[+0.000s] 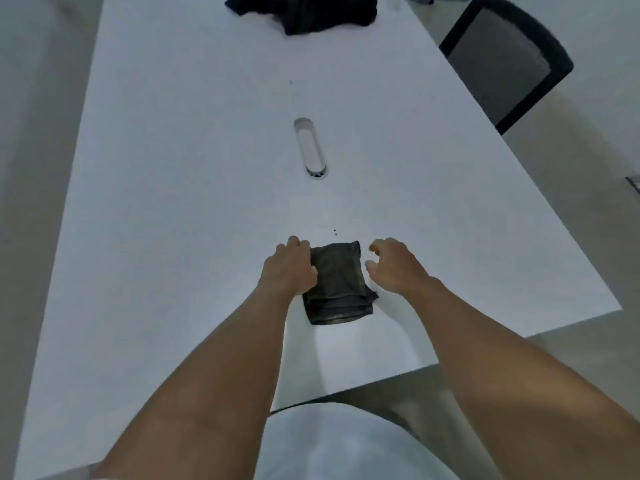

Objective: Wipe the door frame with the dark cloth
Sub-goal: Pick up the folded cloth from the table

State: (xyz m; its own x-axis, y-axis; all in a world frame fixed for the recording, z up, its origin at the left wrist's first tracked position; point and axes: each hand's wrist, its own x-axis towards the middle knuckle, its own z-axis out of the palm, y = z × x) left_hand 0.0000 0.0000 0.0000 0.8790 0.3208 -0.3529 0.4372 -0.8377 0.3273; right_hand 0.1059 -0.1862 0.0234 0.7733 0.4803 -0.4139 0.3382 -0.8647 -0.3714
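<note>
From the head view, the folded dark cloth (337, 284) lies flat on the desk (173, 202) between both hands. The left hand (289, 266) rests on its left edge, grip curled; the right hand (391, 265) hovers just beside, grip open and empty. Best to pinch all layers together so it lifts folded.
</note>
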